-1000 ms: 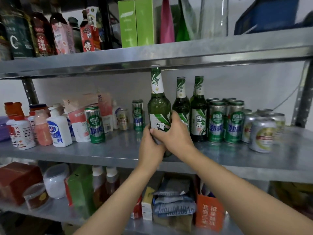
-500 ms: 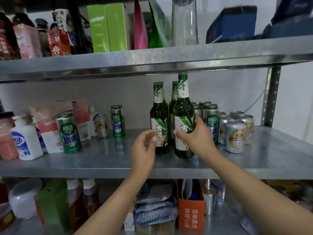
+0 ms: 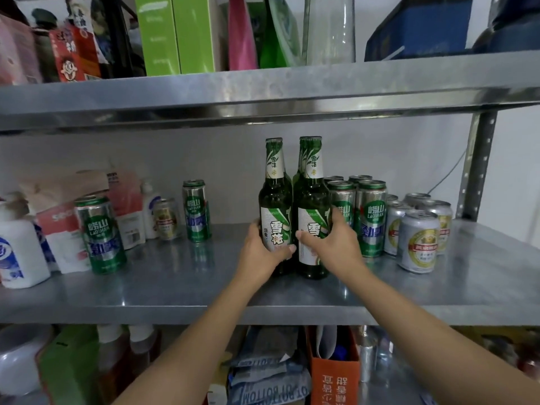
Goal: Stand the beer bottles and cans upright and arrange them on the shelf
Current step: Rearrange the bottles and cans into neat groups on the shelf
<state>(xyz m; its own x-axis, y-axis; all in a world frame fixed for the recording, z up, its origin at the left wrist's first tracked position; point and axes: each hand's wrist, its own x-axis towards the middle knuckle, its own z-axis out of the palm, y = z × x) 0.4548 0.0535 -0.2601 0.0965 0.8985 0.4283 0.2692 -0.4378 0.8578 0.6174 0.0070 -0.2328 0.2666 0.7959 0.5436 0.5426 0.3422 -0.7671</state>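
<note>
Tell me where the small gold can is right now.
The small gold can stands at the left back of the middle shelf, between a white bottle and a tall green can.

A metal shelf (image 3: pixel 175 290) holds two upright green beer bottles side by side near its middle. The left hand (image 3: pixel 263 252) wraps the left bottle (image 3: pixel 274 206); the right hand (image 3: pixel 336 247) wraps the right bottle (image 3: pixel 311 206). Green cans (image 3: pixel 371 217) and silver cans (image 3: pixel 418 241) stand toward the right edge, another green can (image 3: pixel 99 232) toward the left.
</note>
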